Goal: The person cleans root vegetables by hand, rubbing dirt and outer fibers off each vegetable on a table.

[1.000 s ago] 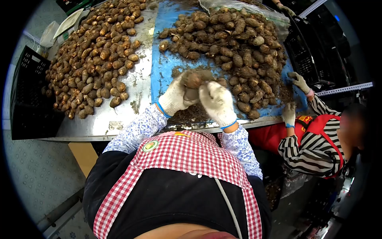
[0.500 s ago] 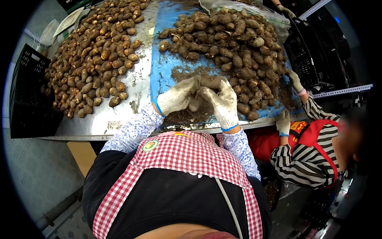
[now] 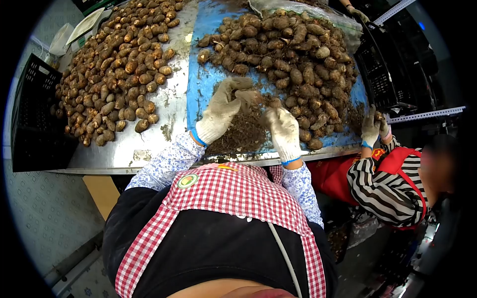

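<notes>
My left hand (image 3: 218, 111), in a soiled white knit glove, is over the blue sheet with its fingers and thumb curved round a blurred brown taro (image 3: 255, 98), mostly hidden by the glove. My right hand (image 3: 284, 130), gloved alike, is a little apart to the right, its fingers curled in. What they grip, if anything, is hidden. A small brown lump (image 3: 273, 102) shows just beyond its fingertips. Beneath and between my hands lies a heap of loose root fibres and soil (image 3: 243, 133). A large pile of hairy, soil-covered taros (image 3: 298, 59) lies just beyond my right hand.
Cleaner taros (image 3: 117, 84) are spread over the metal table (image 3: 169, 107) on the left. Black crates stand at the left (image 3: 32, 114) and right (image 3: 382, 69). A co-worker in a striped sleeve (image 3: 380, 186) works at the right, gloved hands (image 3: 370, 130) by the pile.
My hands have drawn apart: the left has shifted slightly up and left, the right slightly down. The co-worker's hands have come together at the table edge.
</notes>
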Demonstrator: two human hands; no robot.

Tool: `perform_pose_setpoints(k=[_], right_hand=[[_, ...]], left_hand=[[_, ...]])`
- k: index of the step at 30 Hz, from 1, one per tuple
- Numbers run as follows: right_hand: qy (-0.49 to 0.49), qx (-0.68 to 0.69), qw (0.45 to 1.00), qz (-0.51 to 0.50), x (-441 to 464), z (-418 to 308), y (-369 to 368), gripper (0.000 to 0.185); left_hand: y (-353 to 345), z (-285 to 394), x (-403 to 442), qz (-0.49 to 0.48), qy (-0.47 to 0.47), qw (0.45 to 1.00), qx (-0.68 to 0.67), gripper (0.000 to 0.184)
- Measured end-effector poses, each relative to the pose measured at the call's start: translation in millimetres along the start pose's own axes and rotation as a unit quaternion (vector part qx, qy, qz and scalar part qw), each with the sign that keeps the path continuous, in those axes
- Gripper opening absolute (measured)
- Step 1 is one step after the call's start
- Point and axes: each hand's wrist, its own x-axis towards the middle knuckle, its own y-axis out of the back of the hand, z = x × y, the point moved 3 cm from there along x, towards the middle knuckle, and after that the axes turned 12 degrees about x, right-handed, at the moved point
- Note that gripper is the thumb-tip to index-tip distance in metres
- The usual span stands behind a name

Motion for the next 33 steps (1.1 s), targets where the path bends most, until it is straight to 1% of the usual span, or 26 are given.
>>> perform_pose_setpoints(k=[2,3,4,5,6,7,8,10,11,14,15,16,17,18,19,20,21,23,24,25,26,28,29,32,33], right_hand=[[0.025,0.093,0.995,0.013,5,-12,-3,0.008],[0.014,0.046,0.999,0.005,9,-11,-6,0.015],[0.067,-0.086,0.994,0.0,10,-19,-6,0.017],[0.117,-0.216,0.969,-0.007,11,-30,-6,0.019],[0.162,-0.343,0.925,-0.014,11,-41,-9,0.021],[0.19,-0.343,0.919,-0.035,10,-42,-12,0.023],[0.187,-0.313,0.929,-0.053,10,-41,-12,0.021],[0.183,-0.254,0.946,-0.088,9,-43,-13,0.019],[0.148,-0.21,0.962,-0.095,7,-42,-12,0.018],[0.1,-0.11,0.988,-0.043,12,-10,-2,0.018],[-0.061,-0.148,0.987,0.005,18,-15,-1,0.019],[0.006,-0.152,0.987,0.056,16,1,1,0.019],[0.009,-0.134,0.989,0.054,15,-2,3,0.021],[0.011,-0.115,0.992,0.049,11,-7,4,0.027],[0.014,0.016,0.998,0.054,7,-10,1,0.021],[0.016,0.148,0.987,0.062,4,-11,-3,0.017],[0.02,0.278,0.958,0.07,3,-11,-7,0.015],[0.075,0.285,0.956,0.008,1,-15,-18,0.02],[0.101,0.288,0.952,-0.023,0,-17,-21,0.023],[0.216,0.008,0.976,0.022,-1,-24,-20,0.027],[0.228,-0.021,0.973,0.029,-2,-23,-20,0.028],[0.249,-0.079,0.964,0.039,-3,-26,-28,0.03],[0.274,-0.132,0.951,0.051,-6,-34,-28,0.026],[0.312,-0.204,0.926,0.065,-5,-33,-29,0.023],[0.314,-0.203,0.924,0.078,-5,-34,-28,0.018]], left_hand=[[-2,1,0,0.0,0.046,0.997,0.065,0.046],[-3,2,-1,0.005,0.01,0.996,0.088,0.045],[-4,1,-4,0.01,-0.024,0.994,0.109,0.044],[-5,1,-7,0.016,-0.058,0.99,0.13,0.043],[-5,2,-9,-0.002,-0.038,0.994,0.104,0.043],[-5,4,-11,-0.018,-0.018,0.997,0.076,0.043],[-5,5,-12,-0.032,0.001,0.998,0.049,0.043],[-1,0,-14,-0.053,0.027,0.998,0.016,0.05],[0,-2,-15,-0.064,0.04,0.997,0.001,0.054],[-2,4,-20,-0.103,0.049,0.984,-0.139,0.071],[-3,4,-21,-0.099,0.043,0.982,-0.153,0.074],[-5,4,-22,-0.095,0.036,0.981,-0.166,0.077],[-6,5,-20,-0.09,0.025,0.979,-0.18,0.08],[-7,3,-16,-0.086,0.013,0.979,-0.183,0.072],[-6,0,-15,-0.081,0.006,0.979,-0.186,0.064],[-4,-2,-15,-0.079,-0.001,0.979,-0.188,0.056],[-4,-4,-15,-0.086,0.008,0.98,-0.182,0.061],[-5,-6,-13,-0.103,0.028,0.979,-0.171,0.071],[-7,-6,-15,-0.102,0.036,0.978,-0.179,0.07],[-8,-5,-18,-0.1,0.044,0.976,-0.187,0.069],[-10,-4,-19,-0.097,0.049,0.975,-0.195,0.068],[-15,-2,-17,-0.073,0.052,0.977,-0.192,0.057],[-16,-2,-18,-0.059,0.056,0.978,-0.19,0.051],[-12,-17,-16,-0.082,0.002,0.985,-0.154,0.066],[-13,-19,-14,-0.077,-0.008,0.983,-0.168,0.068]])
